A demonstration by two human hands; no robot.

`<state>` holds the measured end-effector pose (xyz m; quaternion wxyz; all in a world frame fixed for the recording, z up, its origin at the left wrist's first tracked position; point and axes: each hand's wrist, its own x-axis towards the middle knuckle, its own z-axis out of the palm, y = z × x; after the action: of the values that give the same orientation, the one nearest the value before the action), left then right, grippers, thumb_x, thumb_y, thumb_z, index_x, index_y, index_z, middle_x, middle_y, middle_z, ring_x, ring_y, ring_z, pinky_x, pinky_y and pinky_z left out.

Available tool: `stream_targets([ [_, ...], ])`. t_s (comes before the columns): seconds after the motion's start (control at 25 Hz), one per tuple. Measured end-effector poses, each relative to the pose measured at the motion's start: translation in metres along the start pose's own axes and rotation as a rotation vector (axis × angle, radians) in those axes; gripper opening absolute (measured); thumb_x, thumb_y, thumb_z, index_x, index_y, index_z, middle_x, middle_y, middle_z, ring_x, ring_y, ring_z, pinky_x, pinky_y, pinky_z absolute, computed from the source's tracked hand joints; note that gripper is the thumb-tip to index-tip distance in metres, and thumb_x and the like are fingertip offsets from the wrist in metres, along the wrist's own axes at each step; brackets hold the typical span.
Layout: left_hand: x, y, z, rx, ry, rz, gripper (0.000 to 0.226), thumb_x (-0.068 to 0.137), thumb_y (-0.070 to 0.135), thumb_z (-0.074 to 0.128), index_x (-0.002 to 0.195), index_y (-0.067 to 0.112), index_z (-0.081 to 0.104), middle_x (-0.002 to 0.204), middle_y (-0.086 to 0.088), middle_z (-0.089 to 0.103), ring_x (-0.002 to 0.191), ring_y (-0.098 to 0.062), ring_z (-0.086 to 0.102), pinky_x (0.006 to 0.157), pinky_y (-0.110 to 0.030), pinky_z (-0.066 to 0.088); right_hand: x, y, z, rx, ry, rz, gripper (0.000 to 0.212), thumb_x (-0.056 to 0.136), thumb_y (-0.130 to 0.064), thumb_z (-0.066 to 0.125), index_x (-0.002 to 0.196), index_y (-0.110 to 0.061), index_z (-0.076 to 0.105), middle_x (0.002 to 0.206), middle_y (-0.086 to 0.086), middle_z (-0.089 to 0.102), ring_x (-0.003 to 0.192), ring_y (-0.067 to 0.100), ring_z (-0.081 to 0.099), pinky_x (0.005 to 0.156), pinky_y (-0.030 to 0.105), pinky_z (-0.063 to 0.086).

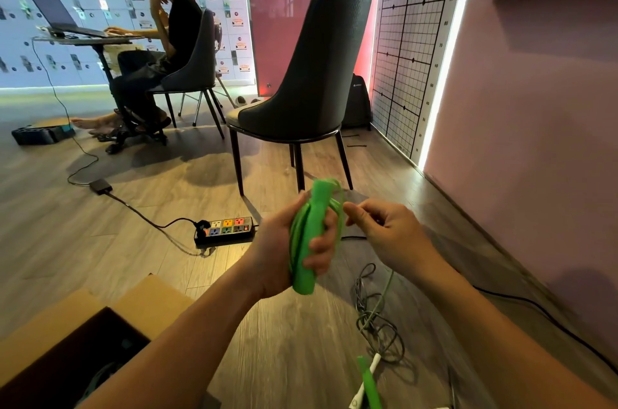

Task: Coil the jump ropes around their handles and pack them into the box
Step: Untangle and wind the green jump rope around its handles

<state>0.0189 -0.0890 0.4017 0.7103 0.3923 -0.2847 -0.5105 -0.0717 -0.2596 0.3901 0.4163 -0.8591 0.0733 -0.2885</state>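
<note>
Green jump rope (338, 208) loops sit loosely around a green handle (309, 241), held above the floor (133, 241) near an open cardboard box (67, 318). If tension drops, the loops may slip off, or the trailing cord may snag the grey rope (376, 321) tangled below. The left hand (277, 248) clamps its fingers round handle and coils, holding them upright. The right hand (388, 231) pinches the cord just beside it.

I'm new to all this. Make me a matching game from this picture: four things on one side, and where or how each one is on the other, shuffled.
1 left hand
2 right hand
3 cardboard box
4 power strip

A lies on the floor beyond the hands
B grips the green handle
C open, lower left
D pinches the green rope

Pairs: 1-B, 2-D, 3-C, 4-A
</note>
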Motion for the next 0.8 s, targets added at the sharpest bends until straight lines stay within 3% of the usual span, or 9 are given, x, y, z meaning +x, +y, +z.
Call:
stream_targets([
  [0.08, 0.001, 0.005, 0.002, -0.232, 0.048, 0.205, 0.048, 0.103, 0.049, 0.025, 0.088, 0.014, 0.055, 0.065, 0.001, 0.041, 0.049, -0.011, 0.04, 0.054, -0.026, 0.039, -0.001, 0.001, 0.009, -0.041, -0.107, 0.016, 0.036, 0.099, -0.046, 0.051, 0.078, -0.022, 0.069, 0.048, -0.011, 0.044, 0.045, 0.004, 0.038, 0.048, 0.023, 0.031],
  [0.16, 0.003, 0.011, -0.002, -0.367, 0.123, 0.383, 0.043, 0.104, 0.048, 0.026, 0.098, 0.014, 0.052, 0.075, 0.0, 0.045, 0.061, -0.012, 0.046, 0.07, -0.028, 0.044, -0.004, 0.001, 0.015, -0.077, -0.273, 0.074, 0.037, 0.102, -0.043, 0.048, 0.078, -0.023, 0.068, 0.049, -0.012, 0.047, 0.046, 0.003, 0.039, 0.051, 0.025, 0.034],
  [0.28, 0.005, 0.017, -0.016, -0.388, 0.309, 0.55, 0.037, 0.105, 0.047, 0.029, 0.109, 0.015, 0.047, 0.086, -0.003, 0.051, 0.076, -0.017, 0.053, 0.085, -0.035, 0.047, -0.009, -0.003, 0.016, -0.125, -0.467, 0.11, 0.04, 0.102, -0.046, 0.047, 0.076, -0.025, 0.069, 0.05, -0.011, 0.047, 0.048, 0.004, 0.04, 0.053, 0.025, 0.037],
  [0.44, 0.009, 0.021, -0.033, -0.31, 0.611, 0.621, 0.04, 0.105, 0.048, 0.028, 0.113, 0.015, 0.048, 0.086, -0.004, 0.053, 0.079, -0.019, 0.055, 0.093, -0.039, 0.045, -0.01, -0.014, 0.013, -0.126, -0.537, 0.048, 0.039, 0.102, -0.042, 0.051, 0.078, -0.018, 0.072, 0.05, -0.017, 0.052, 0.047, 0.002, 0.041, 0.055, 0.023, 0.037],
  [0.52, 0.008, 0.021, -0.041, -0.143, 0.657, 0.635, 0.038, 0.106, 0.046, 0.028, 0.113, 0.015, 0.048, 0.084, -0.003, 0.053, 0.076, -0.017, 0.055, 0.089, -0.037, 0.048, -0.01, -0.019, 0.008, -0.091, -0.521, 0.006, 0.035, 0.101, -0.038, 0.054, 0.077, -0.021, 0.072, 0.051, -0.015, 0.052, 0.048, 0.003, 0.041, 0.053, 0.023, 0.036],
  [0.64, 0.003, 0.014, -0.057, 0.486, 0.725, 0.582, 0.036, 0.107, 0.04, 0.028, 0.11, 0.012, 0.051, 0.084, -0.006, 0.056, 0.072, -0.015, 0.056, 0.075, -0.031, 0.05, -0.01, -0.023, -0.005, -0.007, -0.423, -0.061, 0.027, 0.099, -0.031, 0.06, 0.076, -0.024, 0.072, 0.051, -0.011, 0.051, 0.047, 0.004, 0.042, 0.05, 0.021, 0.035],
  [0.8, -0.001, 0.004, -0.059, 0.894, 0.504, 0.204, 0.048, 0.1, 0.047, 0.03, 0.103, 0.008, 0.057, 0.083, -0.009, 0.058, 0.069, -0.016, 0.056, 0.066, -0.026, 0.05, -0.013, -0.026, -0.015, 0.029, -0.235, -0.16, 0.013, 0.094, -0.027, 0.066, 0.088, -0.02, 0.076, 0.057, -0.01, 0.057, 0.05, 0.004, 0.047, 0.05, 0.015, 0.035],
])
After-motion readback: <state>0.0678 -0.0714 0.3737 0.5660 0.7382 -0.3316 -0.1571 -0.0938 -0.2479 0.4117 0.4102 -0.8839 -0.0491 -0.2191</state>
